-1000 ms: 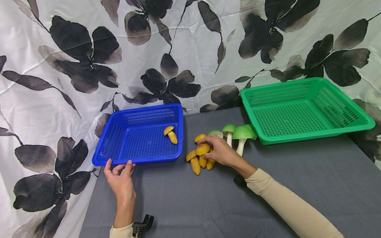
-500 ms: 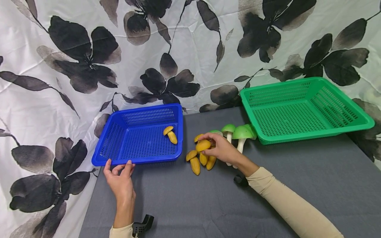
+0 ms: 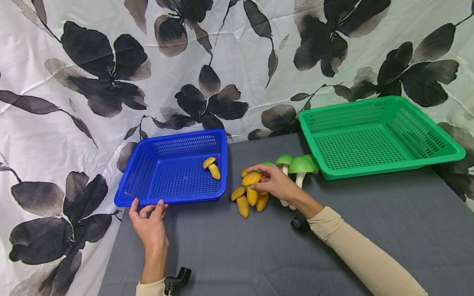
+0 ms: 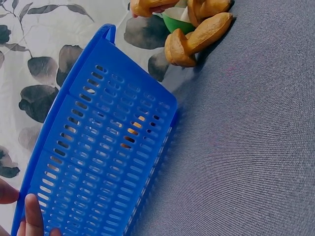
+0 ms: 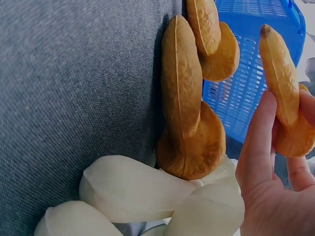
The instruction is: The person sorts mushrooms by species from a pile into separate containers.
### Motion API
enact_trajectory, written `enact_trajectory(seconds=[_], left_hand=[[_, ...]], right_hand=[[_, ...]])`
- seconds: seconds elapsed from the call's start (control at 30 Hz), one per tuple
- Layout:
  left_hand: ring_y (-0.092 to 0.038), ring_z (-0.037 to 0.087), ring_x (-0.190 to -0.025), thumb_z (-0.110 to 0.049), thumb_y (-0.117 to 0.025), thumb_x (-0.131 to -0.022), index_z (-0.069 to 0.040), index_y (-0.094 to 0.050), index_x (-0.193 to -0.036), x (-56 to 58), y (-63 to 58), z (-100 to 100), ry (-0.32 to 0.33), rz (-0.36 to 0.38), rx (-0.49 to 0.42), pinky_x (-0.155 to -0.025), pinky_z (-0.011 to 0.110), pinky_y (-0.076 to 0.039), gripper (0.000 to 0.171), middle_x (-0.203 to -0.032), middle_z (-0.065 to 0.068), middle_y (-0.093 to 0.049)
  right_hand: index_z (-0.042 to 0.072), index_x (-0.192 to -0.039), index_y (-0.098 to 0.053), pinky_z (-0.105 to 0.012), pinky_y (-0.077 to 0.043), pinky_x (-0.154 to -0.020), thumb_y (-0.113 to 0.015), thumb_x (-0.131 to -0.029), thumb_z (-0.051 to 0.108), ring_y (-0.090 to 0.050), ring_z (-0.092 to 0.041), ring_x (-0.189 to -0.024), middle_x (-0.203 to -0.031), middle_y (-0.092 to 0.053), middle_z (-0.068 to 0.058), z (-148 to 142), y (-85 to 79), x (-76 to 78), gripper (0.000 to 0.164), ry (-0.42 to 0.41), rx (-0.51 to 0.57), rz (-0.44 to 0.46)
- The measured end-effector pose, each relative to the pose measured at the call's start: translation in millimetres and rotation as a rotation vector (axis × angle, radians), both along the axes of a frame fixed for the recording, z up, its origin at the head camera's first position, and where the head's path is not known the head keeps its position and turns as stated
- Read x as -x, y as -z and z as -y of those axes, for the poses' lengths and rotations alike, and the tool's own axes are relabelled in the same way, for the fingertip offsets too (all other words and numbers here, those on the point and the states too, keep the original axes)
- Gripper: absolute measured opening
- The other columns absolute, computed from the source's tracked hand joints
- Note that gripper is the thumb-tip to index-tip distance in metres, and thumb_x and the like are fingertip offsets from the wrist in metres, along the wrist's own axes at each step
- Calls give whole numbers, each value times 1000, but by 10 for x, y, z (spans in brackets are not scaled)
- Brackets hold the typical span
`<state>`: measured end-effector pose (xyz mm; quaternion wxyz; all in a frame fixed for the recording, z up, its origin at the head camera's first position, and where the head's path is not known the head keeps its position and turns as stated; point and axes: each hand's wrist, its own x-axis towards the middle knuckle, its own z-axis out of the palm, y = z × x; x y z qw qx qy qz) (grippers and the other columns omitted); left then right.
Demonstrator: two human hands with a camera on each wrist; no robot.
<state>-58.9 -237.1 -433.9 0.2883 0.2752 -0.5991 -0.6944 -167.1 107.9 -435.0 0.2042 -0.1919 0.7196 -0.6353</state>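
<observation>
My right hand (image 3: pixel 275 181) pinches a yellow toy mushroom (image 3: pixel 251 179) by its stem between thumb and fingers. In the right wrist view that mushroom (image 5: pixel 281 73) is off the cloth, stem end up. Other yellow mushrooms lie below and beside it, among them one (image 3: pixel 242 202) at the left and one (image 5: pixel 182 83) close to the wrist camera. My left hand (image 3: pixel 149 224) holds the near rim of the blue basket (image 3: pixel 170 199), fingertips on the edge at its left corner. Inside that basket, towards the right, lies one yellow mushroom (image 3: pixel 212 168).
Several green-capped mushrooms with white stems (image 3: pixel 300 166) stand or lean behind my right hand, against the green basket (image 3: pixel 392 164) at the right. A grey cloth (image 3: pixel 229 255) covers the table. Behind it hangs a floral curtain (image 3: pixel 259 53).
My right hand has taken the yellow mushroom by its stem and raised it slightly from the pile. The left hand and both baskets stay where they were.
</observation>
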Motion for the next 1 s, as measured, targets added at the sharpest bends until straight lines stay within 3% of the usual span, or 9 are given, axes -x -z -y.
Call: enact_trajectory(seconds=[0.13,0.57,0.77,1.0], left_hand=[[-73,18,-82,-3,-74,-92,-15,-25,-155,0,-6,-3,2,0,0,-83,26,-61,80,-104,12,-48],[-72,16,-79,-3,-74,-92,-13,-24,-155,-1,0,-6,-1,-12,12,-83,27,-61,81,-104,13,-48],[-72,16,-78,-1,-73,-92,-14,-25,-155,0,-1,-11,3,-27,11,-83,28,-61,80,-103,13,-48],[-72,18,-79,-1,-73,-92,-15,-26,-154,-14,-2,-15,6,-28,10,-84,29,-61,80,-103,13,-48]], right_hand=[[4,-141,-55,-48,-61,-82,-74,-92,6,-66,-23,-84,-118,-70,-15,-16,-17,3,52,-3,5,43],[17,-141,-55,-50,-60,-90,-73,-93,10,-68,-28,-101,-125,-63,-15,-41,-126,59,52,26,12,129],[16,-138,-54,-48,-61,-87,-74,-94,11,-70,-29,-106,-127,-63,-17,-10,-209,89,48,62,65,180],[17,-138,-55,-58,-56,-93,-76,-93,14,-69,-31,-105,-130,-62,-17,13,-273,103,50,60,84,198]])
